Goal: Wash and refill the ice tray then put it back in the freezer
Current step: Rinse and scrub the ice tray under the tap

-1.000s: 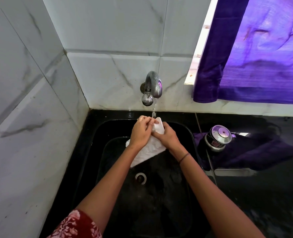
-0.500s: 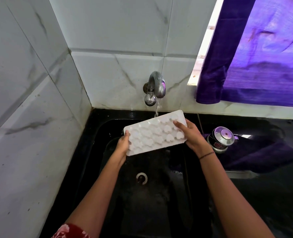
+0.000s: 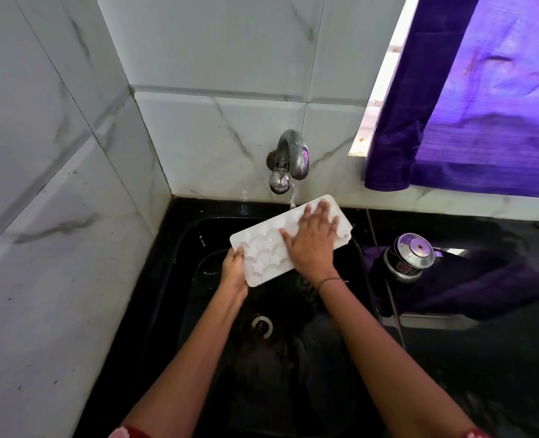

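The ice tray sits tilted over the black sink, under the tap at twelve o'clock. I see my left hand pinching its nine o'clock corner, my right hand spread flat on top.

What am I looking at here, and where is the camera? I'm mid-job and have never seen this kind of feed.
There is no machine: a person works with bare hands, and the one camera sits on their head, looking forward and down. The two arms coming in from the bottom edge are theirs.

They stand at a black sink in a tiled corner. The tap on the wall is running, and its stream lands on the far part of a white ice tray held over the basin. The left hand grips the tray's near end; the right hand lies flat on top of it, as if rubbing it clean.

To the right, on the black counter, stands a small metal pot. A purple curtain hangs above it.
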Demonstrator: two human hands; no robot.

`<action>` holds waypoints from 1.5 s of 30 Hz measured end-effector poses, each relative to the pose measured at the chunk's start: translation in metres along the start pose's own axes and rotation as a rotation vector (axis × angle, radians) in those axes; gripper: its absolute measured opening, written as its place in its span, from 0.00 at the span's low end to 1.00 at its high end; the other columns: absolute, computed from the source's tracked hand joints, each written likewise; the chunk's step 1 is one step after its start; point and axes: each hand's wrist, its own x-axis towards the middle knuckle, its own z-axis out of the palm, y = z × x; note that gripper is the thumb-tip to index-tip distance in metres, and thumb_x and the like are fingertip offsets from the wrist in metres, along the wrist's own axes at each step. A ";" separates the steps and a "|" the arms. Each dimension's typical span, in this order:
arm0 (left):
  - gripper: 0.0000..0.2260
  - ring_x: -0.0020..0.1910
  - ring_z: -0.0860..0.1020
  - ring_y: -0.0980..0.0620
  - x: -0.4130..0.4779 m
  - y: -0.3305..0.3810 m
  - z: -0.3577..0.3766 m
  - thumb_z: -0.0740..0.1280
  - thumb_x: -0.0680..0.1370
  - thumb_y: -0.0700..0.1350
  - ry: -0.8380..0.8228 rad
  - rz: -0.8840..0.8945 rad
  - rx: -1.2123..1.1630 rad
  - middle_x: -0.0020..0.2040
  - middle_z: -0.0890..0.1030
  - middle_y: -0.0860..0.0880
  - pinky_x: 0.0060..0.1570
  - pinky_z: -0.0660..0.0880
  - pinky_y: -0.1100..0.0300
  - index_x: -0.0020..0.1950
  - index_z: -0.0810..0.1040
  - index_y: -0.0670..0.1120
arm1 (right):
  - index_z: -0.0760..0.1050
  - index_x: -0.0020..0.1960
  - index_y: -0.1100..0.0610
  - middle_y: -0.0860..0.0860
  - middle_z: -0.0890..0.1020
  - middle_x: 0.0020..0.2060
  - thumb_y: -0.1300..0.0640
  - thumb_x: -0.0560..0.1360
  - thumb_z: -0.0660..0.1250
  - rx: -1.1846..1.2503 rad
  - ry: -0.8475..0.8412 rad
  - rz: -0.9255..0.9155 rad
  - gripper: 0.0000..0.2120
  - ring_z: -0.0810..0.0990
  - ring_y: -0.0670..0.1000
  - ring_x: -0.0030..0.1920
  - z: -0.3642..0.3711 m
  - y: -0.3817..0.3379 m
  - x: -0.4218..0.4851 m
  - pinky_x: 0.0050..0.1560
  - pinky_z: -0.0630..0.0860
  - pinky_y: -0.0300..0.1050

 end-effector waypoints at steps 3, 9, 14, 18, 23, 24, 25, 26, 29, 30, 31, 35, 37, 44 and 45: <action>0.13 0.42 0.80 0.51 -0.005 -0.001 0.011 0.53 0.83 0.40 -0.038 -0.006 -0.015 0.53 0.78 0.42 0.45 0.78 0.55 0.62 0.73 0.38 | 0.54 0.75 0.65 0.65 0.52 0.74 0.41 0.77 0.41 0.057 0.050 -0.168 0.36 0.50 0.63 0.76 0.013 -0.043 -0.022 0.73 0.46 0.59; 0.11 0.47 0.80 0.46 0.000 0.001 -0.007 0.55 0.82 0.41 0.015 0.010 0.029 0.52 0.80 0.41 0.50 0.76 0.52 0.60 0.74 0.39 | 0.50 0.77 0.59 0.54 0.50 0.77 0.45 0.80 0.44 0.050 -0.052 -0.627 0.29 0.45 0.52 0.77 0.026 -0.038 -0.032 0.76 0.48 0.51; 0.11 0.40 0.78 0.49 0.001 0.003 -0.009 0.55 0.82 0.40 0.039 0.083 0.040 0.47 0.79 0.45 0.42 0.76 0.55 0.61 0.72 0.40 | 0.62 0.73 0.45 0.52 0.55 0.77 0.36 0.78 0.45 -0.078 0.142 -0.634 0.28 0.51 0.55 0.76 0.022 0.000 -0.028 0.71 0.47 0.66; 0.10 0.42 0.79 0.50 0.001 0.007 -0.003 0.55 0.82 0.42 -0.005 0.134 0.188 0.48 0.79 0.46 0.39 0.76 0.56 0.59 0.73 0.43 | 0.66 0.68 0.38 0.54 0.54 0.77 0.35 0.78 0.47 -0.073 0.242 -0.601 0.22 0.49 0.58 0.76 0.017 0.023 -0.021 0.71 0.50 0.67; 0.09 0.42 0.78 0.51 0.002 0.011 0.001 0.56 0.82 0.43 0.014 0.140 0.221 0.49 0.78 0.46 0.44 0.78 0.53 0.58 0.73 0.45 | 0.68 0.68 0.39 0.53 0.56 0.75 0.36 0.78 0.48 0.003 0.274 -0.447 0.22 0.51 0.58 0.75 0.016 0.046 -0.014 0.72 0.48 0.66; 0.09 0.42 0.78 0.51 0.002 0.011 0.001 0.55 0.82 0.43 0.009 0.144 0.235 0.48 0.78 0.47 0.43 0.78 0.53 0.58 0.73 0.45 | 0.69 0.66 0.39 0.53 0.59 0.75 0.37 0.78 0.49 -0.003 0.279 -0.446 0.21 0.53 0.58 0.75 0.016 0.047 -0.013 0.71 0.50 0.67; 0.09 0.42 0.78 0.51 0.002 0.010 0.000 0.55 0.82 0.43 0.005 0.151 0.247 0.48 0.78 0.48 0.42 0.78 0.54 0.57 0.73 0.45 | 0.72 0.64 0.41 0.53 0.62 0.73 0.38 0.78 0.50 0.008 0.285 -0.448 0.20 0.55 0.57 0.74 0.017 0.047 -0.012 0.71 0.52 0.67; 0.09 0.42 0.78 0.51 0.001 0.009 0.000 0.55 0.82 0.43 0.005 0.157 0.253 0.47 0.78 0.48 0.42 0.78 0.54 0.57 0.73 0.45 | 0.75 0.61 0.44 0.54 0.65 0.71 0.38 0.78 0.51 0.034 0.297 -0.442 0.20 0.57 0.57 0.73 0.018 0.044 -0.013 0.70 0.54 0.67; 0.08 0.42 0.78 0.51 0.000 0.008 0.001 0.56 0.82 0.43 0.025 0.155 0.252 0.46 0.78 0.48 0.46 0.78 0.52 0.57 0.73 0.46 | 0.77 0.55 0.48 0.55 0.71 0.66 0.40 0.78 0.52 0.105 0.341 -0.407 0.19 0.60 0.56 0.70 0.019 0.030 -0.014 0.69 0.58 0.67; 0.08 0.42 0.78 0.51 0.001 0.009 0.000 0.55 0.82 0.43 0.037 0.156 0.253 0.46 0.78 0.48 0.47 0.77 0.51 0.56 0.73 0.46 | 0.77 0.55 0.48 0.55 0.71 0.66 0.40 0.78 0.52 0.117 0.343 -0.405 0.19 0.60 0.57 0.70 0.021 0.026 -0.014 0.69 0.58 0.67; 0.08 0.42 0.78 0.51 0.001 0.009 -0.002 0.55 0.82 0.43 0.047 0.158 0.256 0.46 0.78 0.48 0.47 0.77 0.51 0.56 0.73 0.46 | 0.77 0.56 0.47 0.55 0.70 0.67 0.41 0.78 0.52 0.122 0.337 -0.414 0.19 0.59 0.57 0.71 0.022 0.023 -0.015 0.69 0.57 0.67; 0.08 0.41 0.78 0.51 0.001 0.008 -0.009 0.55 0.82 0.43 0.073 0.156 0.259 0.44 0.78 0.49 0.45 0.77 0.53 0.56 0.73 0.46 | 0.77 0.55 0.44 0.52 0.69 0.69 0.42 0.79 0.51 0.100 0.315 -0.472 0.17 0.58 0.57 0.72 0.024 0.014 -0.013 0.71 0.54 0.66; 0.08 0.41 0.78 0.51 -0.001 0.006 -0.011 0.55 0.82 0.43 0.090 0.147 0.246 0.44 0.78 0.49 0.42 0.77 0.54 0.55 0.73 0.46 | 0.77 0.51 0.47 0.53 0.71 0.66 0.44 0.79 0.53 0.099 0.317 -0.484 0.16 0.61 0.57 0.71 0.024 0.009 -0.011 0.71 0.55 0.64; 0.08 0.42 0.77 0.50 0.000 0.008 -0.015 0.56 0.82 0.42 0.160 0.150 0.203 0.47 0.77 0.47 0.44 0.77 0.53 0.56 0.74 0.45 | 0.73 0.59 0.53 0.56 0.69 0.67 0.41 0.77 0.52 0.182 0.288 -0.284 0.21 0.60 0.59 0.71 0.027 0.021 -0.011 0.72 0.53 0.62; 0.09 0.44 0.77 0.48 0.000 0.008 -0.015 0.56 0.82 0.42 0.158 0.139 0.203 0.48 0.77 0.47 0.47 0.77 0.52 0.57 0.74 0.44 | 0.74 0.59 0.52 0.56 0.69 0.68 0.41 0.77 0.52 0.164 0.286 -0.294 0.21 0.60 0.59 0.71 0.026 0.023 -0.011 0.72 0.53 0.63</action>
